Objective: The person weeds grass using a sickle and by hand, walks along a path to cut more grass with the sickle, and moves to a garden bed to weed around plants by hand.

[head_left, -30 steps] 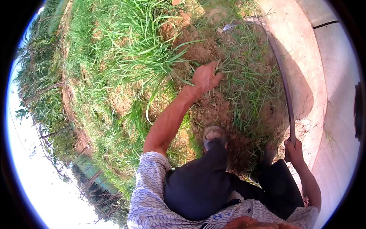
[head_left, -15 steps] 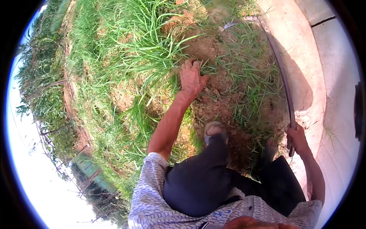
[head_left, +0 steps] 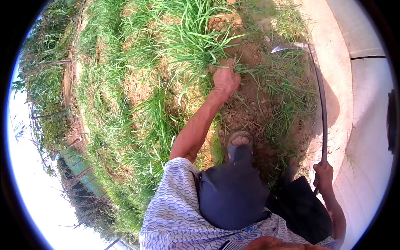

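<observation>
My left hand [head_left: 226, 80] is low over the soil at the right edge of a clump of long green blades [head_left: 196, 35]. Its fingers are bent together, and what they hold, if anything, is too small to make out. My right hand [head_left: 323, 175] is wrapped round the lower part of a long dark handle [head_left: 323, 108]. At the handle's far end a curved metal blade [head_left: 287, 47] rests by short grass [head_left: 287, 89] near the pale paved edge.
My sandalled foot [head_left: 240, 141] stands on brown soil [head_left: 246, 110] below my left hand. A pale concrete strip [head_left: 337, 54] runs down the right side. Leafy bushes [head_left: 46, 91] and rows of grass fill the left.
My left hand has gone from the weeds to the clump's edge, its fingers spreading and then closing. The blade and handle appear lower and further right, and the whole view has shifted.
</observation>
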Motion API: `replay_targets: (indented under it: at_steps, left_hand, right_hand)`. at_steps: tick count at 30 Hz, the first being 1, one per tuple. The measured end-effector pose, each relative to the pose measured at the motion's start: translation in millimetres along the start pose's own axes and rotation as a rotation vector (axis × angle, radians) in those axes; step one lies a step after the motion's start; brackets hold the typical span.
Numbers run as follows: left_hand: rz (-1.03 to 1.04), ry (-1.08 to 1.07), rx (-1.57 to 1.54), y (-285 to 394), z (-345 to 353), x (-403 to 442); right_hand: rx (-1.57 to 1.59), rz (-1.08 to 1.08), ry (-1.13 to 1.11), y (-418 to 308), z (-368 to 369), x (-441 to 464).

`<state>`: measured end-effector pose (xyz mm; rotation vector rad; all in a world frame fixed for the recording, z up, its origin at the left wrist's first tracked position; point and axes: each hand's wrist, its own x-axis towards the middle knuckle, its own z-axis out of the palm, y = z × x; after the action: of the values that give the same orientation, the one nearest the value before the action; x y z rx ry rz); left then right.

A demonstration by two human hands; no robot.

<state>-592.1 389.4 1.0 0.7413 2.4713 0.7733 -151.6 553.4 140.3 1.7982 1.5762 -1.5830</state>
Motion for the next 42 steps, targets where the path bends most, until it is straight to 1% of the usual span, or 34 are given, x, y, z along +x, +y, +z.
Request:
replay_targets:
  at_steps: [1, 3, 5, 7, 8, 10, 11, 13, 14, 16, 17, 18, 21, 23, 25, 26, 27, 29, 30, 31, 33, 34, 36, 37, 39, 41, 42]
  left_hand:
    - [-0.025, 0.016, -0.002, -12, 1, -1]
    - [0.123, 0.109, 0.148, -16, 14, 2]
    - [0.3, 0.243, 0.33, 0, 26, -28]
    - [0.467, 0.04, 0.205, -9, 38, -39]
    - [0.458, 0.052, 0.192, -11, 43, -45]
    - [0.515, -0.222, 0.193, -14, 49, -53]
    - [0.508, -0.208, 0.183, -8, 34, -55]
    - [0.084, -0.321, -0.18, 3, -6, -57]
    - [0.079, -0.314, -0.186, 2, -29, -59]
    - [0.024, -0.135, -0.477, -7, -86, -65]
    - [-0.083, -0.07, -0.407, -12, -125, -66]
    - [-0.006, 0.101, -0.485, -40, -142, -60]
    - [-0.085, 0.307, -0.522, -151, -205, -34]
    - [-0.213, 0.248, 0.12, -225, -242, -23]
    - [-0.4, 0.142, 0.316, -224, -258, -31]
    - [-0.34, 0.142, 0.473, -221, -258, -38]
    - [-0.341, 0.142, 0.475, -224, -254, -39]
    - [-0.383, -0.085, 0.376, -237, -242, -44]
    - [-0.408, -0.064, 0.294, -235, -232, -50]
    - [-0.357, -0.066, 0.398, -222, -228, -56]
    - [-0.324, -0.051, 0.179, -233, -204, -64]
    - [-0.338, -0.058, 0.179, -224, -201, -68]
    - [-0.14, -0.147, 0.626, -209, -198, -70]
    - [-0.154, -0.146, 0.623, -214, -190, -70]
    - [-0.172, -0.148, 0.829, -231, -175, -68]
    - [-0.207, -0.179, 0.852, -223, -177, -65]
    - [-0.273, -0.28, 0.888, -218, -178, -63]
  right_hand:
    - [0.003, -0.03, 0.015, 7, 5, -1]
    - [0.057, -0.057, 0.042, 17, 22, -1]
    - [0.129, -0.014, -0.01, -7, 41, -12]
    - [0.094, -0.003, -0.046, -32, 50, -18]
    - [0.097, 0.037, -0.055, -43, 54, -21]
    - [0.123, 0.091, -0.087, -58, 61, -27]
    - [0.106, 0.081, -0.085, -64, 65, -31]
    - [0.131, 0.083, -0.079, -72, 74, -40]
    - [0.146, 0.091, -0.092, -78, 76, -45]
    - [0.136, 0.065, -0.068, -89, 83, -53]
    - [0.136, 0.044, -0.043, -94, 87, -58]
    - [0.15, 0.047, -0.053, -98, 88, -60]
    - [0.212, 0.003, -0.071, -112, 97, -70]
    - [0.217, -0.006, -0.083, -126, 102, -76]
    - [0.191, -0.042, -0.014, -145, 113, -82]
    - [0.173, -0.083, 0.012, -151, 114, -78]
    - [0.156, -0.121, -0.003, -159, 114, -75]
    - [0.187, -0.179, -0.079, -177, 112, -66]
    - [0.214, -0.191, -0.1, -187, 116, -63]
    - [0.209, -0.193, -0.106, -196, 121, -57]
    - [0.218, -0.22, -0.102, -212, 132, -47]
    - [0.228, -0.207, -0.089, -218, 140, -48]
    - [0.207, -0.196, -0.128, -225, 139, -35]
    - [0.197, -0.195, -0.16, -229, 137, -27]
    - [0.187, -0.19, -0.192, -231, 137, -11]
    - [0.19, -0.181, -0.222, -235, 142, 2]
    - [0.174, -0.183, -0.208, -237, 146, 7]
